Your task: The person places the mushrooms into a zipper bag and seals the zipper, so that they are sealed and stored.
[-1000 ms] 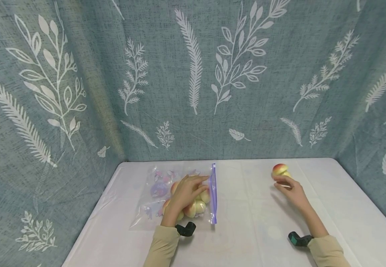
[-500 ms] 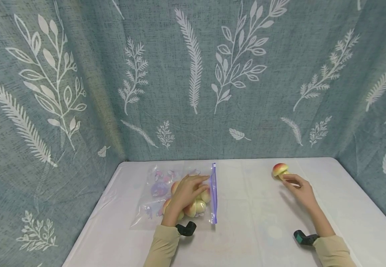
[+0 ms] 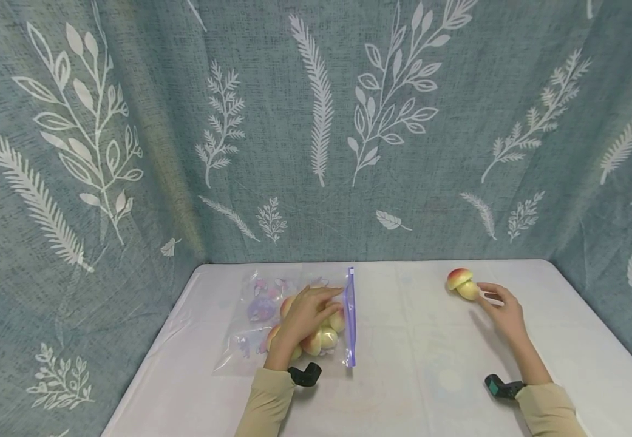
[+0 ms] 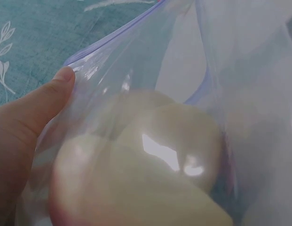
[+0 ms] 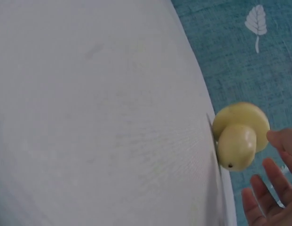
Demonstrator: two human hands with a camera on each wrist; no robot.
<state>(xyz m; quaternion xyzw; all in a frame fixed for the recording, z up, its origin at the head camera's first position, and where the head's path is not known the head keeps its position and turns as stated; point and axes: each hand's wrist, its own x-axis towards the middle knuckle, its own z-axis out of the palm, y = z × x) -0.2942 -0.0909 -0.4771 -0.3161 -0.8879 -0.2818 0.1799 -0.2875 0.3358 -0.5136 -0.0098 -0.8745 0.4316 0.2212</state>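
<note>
A toy mushroom (image 3: pixel 466 289) with a red-and-yellow cap and pale yellow stem lies near the table's far right. My right hand (image 3: pixel 504 312) is just right of its stem end, fingers spread loosely; in the right wrist view the thumb (image 5: pixel 283 141) appears close to the mushroom (image 5: pixel 240 136), and contact is unclear. To the left, my left hand (image 3: pixel 307 312) rests over a clear zip bag (image 3: pixel 239 349) with several similar mushrooms (image 3: pixel 316 342) inside. Its thumb (image 4: pixel 54 92) touches the bag's purple zip edge in the left wrist view. The bag's mouth gapes there, and the other left fingers are hidden.
A white cloth covers the table (image 3: pixel 403 376). Behind and at both sides hangs a teal curtain (image 3: pixel 294 133) with white leaf prints. Black wrist cameras (image 3: pixel 504 388) are worn on both wrists.
My right hand has drawn back to the right from the mushroom, uncovering its stem. The mushroom lies nearly where it was. My left hand and the bag have stayed put.
</note>
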